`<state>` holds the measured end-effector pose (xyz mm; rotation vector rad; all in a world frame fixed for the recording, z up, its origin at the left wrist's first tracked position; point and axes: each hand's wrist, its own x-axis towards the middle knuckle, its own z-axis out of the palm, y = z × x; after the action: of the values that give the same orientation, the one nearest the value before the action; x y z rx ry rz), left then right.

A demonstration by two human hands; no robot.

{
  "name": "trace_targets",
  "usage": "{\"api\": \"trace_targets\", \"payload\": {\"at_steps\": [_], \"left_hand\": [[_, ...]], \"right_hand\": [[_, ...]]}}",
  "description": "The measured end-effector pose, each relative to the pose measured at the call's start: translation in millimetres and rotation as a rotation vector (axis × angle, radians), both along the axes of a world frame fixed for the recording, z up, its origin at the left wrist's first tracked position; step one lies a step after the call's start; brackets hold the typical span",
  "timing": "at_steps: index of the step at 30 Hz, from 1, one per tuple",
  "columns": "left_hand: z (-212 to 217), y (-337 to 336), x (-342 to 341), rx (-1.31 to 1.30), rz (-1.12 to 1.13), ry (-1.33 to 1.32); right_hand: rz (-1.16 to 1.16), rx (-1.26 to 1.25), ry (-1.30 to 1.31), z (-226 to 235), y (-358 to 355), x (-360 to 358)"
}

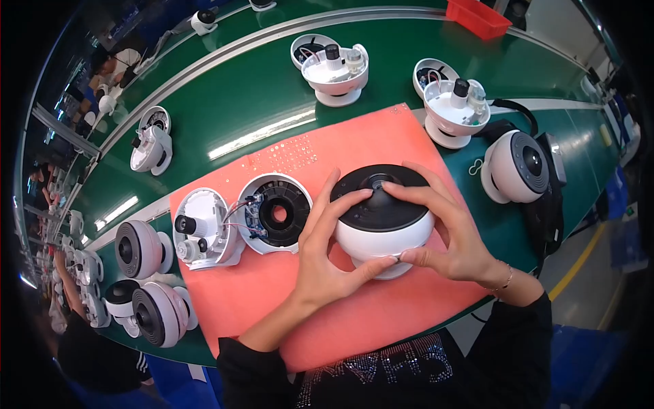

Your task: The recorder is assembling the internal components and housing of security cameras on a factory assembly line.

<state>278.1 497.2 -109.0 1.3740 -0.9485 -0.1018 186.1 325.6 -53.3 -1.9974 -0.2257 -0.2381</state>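
Note:
A round white device with a black domed top [385,235] stands on a pink mat [327,320] in front of me. My left hand [327,255] is wrapped round its left side, the index fingertip on the black top. From the right, my right hand [453,235] grips it too, its index finger at the central lens and its thumb low on the white shell near my left thumb. To the left lies an opened device: a white half [202,232] with a black lens tube, joined by thin wires to a black-lined half shell [278,211] with a blue circuit board.
Rows of small screws [289,155] lie on the mat. Opened devices [334,75] sit on the green table [231,102] beyond. Closed ones stand at left [139,249] and right [518,167], the latter beside a black power tool [550,198]. A red bin [478,17] is far back.

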Motion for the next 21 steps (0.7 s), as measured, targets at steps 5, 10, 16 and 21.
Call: {"api": "trace_targets", "payload": {"at_steps": [5,10,16,21], "left_hand": [[-2,-6,-2,-0.008,0.08,-0.178],[-5,0,-7,-0.031,0.078,-0.1],[11,22,-20,0.167,0.118,-0.55],[8,26,-31,0.122,0.212,-0.589]], "right_hand": [[-0.023,-0.054,-0.032,-14,-3,-7],[-0.039,-0.141,-0.122,-13,-1,-8],[-0.212,-0.677,-0.487,-20,14,-27],[-0.192,-0.655,-0.599,-25,21,-31]]}}
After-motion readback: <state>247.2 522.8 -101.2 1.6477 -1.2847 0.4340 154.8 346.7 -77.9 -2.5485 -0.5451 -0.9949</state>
